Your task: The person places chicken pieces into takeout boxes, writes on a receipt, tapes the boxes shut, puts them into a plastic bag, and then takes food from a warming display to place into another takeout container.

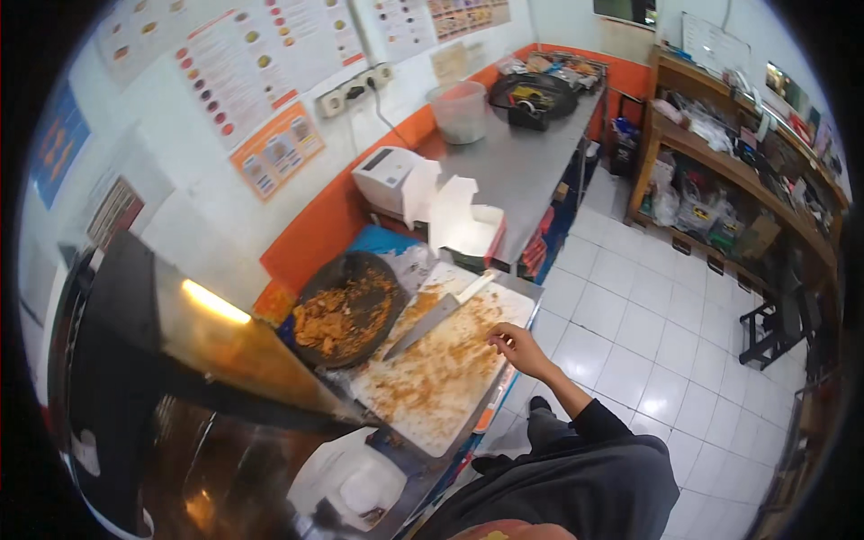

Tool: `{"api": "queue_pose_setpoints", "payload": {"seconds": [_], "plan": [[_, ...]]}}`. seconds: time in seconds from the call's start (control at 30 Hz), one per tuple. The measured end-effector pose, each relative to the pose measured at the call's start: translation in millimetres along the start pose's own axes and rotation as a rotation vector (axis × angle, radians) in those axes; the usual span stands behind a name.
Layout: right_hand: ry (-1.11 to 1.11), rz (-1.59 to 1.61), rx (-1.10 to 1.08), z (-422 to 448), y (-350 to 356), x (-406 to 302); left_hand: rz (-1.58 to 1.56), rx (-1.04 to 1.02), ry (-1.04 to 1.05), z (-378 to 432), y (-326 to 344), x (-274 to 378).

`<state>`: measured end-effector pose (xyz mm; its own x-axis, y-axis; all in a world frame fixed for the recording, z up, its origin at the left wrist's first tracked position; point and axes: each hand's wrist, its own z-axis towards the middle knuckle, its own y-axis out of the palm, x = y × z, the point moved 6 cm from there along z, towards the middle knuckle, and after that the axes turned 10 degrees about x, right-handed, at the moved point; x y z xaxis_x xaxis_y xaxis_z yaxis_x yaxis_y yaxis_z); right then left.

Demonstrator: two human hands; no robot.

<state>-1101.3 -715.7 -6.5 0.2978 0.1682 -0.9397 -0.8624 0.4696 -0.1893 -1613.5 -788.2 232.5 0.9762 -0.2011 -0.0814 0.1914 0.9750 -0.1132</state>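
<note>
My right hand [516,347] hovers by the near edge of a white cutting board [432,435], its fingers loosely curled and nothing visible in them. Brown crumbs are scattered across the board. On it lies a large kitchen knife [432,320] with a white handle, pointing down-left, apart from my hand. Beyond the board stands a round dark pan [366,266] with fried brown pieces and crumbs [324,329] in it. An open white paper box [466,226] with red outer sides sits past the knife's handle. My left hand is out of view.
A glass-fronted cabinet [236,364] with a lit lamp stands left, near a white container [364,479]. Farther along the steel counter [486,158] are a white printer [385,172], a plastic bucket [459,115] and a black pan [533,94]. Wooden shelves [729,162] stand across the tiled floor.
</note>
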Motion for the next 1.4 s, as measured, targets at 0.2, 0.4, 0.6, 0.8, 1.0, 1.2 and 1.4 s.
{"api": "queue_pose_setpoints", "payload": {"seconds": [0.2, 0.4, 0.6, 0.8, 1.0, 1.2, 1.4], "plan": [[0.037, -0.104, 0.104, 24, -148, 57, -0.600, -0.715, -0.164, -147, 116, 238], [0.135, -0.062, 0.190, 55, -292, 106, -0.964, -1.413, -0.136, -286, 208, 494], [0.135, -0.091, 0.167, 86, -330, 145, -1.241, -2.006, -0.202, -345, 261, 721], [-0.294, -0.363, -0.375, 164, -309, 195, -1.556, -2.733, -1.681, -340, 272, 911], [-0.217, -0.636, -0.079, 383, -477, 274, -1.809, -2.558, -1.256, -201, 422, 1006], [0.194, -0.530, 0.663, 432, -692, 300, -1.834, -2.378, -0.695, -141, 575, 1139], [0.712, -0.412, 1.081, 375, -798, 363, -1.910, -2.266, -0.722, -107, 678, 1276]]}}
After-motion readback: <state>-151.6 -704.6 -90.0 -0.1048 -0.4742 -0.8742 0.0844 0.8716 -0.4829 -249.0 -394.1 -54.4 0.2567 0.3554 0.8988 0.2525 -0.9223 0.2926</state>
